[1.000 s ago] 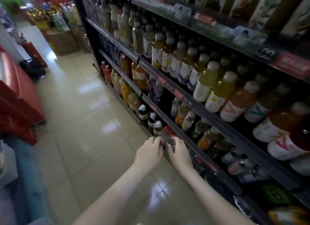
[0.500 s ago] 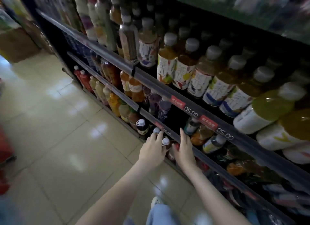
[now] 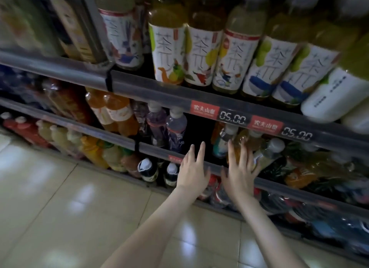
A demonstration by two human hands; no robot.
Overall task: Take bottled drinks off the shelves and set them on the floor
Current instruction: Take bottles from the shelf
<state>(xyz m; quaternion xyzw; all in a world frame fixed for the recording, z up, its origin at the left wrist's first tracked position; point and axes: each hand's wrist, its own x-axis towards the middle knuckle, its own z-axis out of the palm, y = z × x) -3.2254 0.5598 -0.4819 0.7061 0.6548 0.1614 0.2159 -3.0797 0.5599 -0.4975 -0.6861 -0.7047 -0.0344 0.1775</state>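
Left hand (image 3: 192, 169) and right hand (image 3: 239, 173) both empty, fingers spread, near amber bottle (image 3: 242, 137); judged full, heavy, slick plastic, so grip round body.

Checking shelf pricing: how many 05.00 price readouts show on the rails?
2. Both sit on the rail under the tea bottles: the left readout beside the first red tag, the right readout beside the second red tag. Others may be hidden outside the frame.

I log yellow-green tea bottles (image 3: 167, 54) with white illustrated labels, red price tags (image 3: 203, 110), grey shelf rails (image 3: 139, 89), cream tiled floor (image 3: 50, 198).
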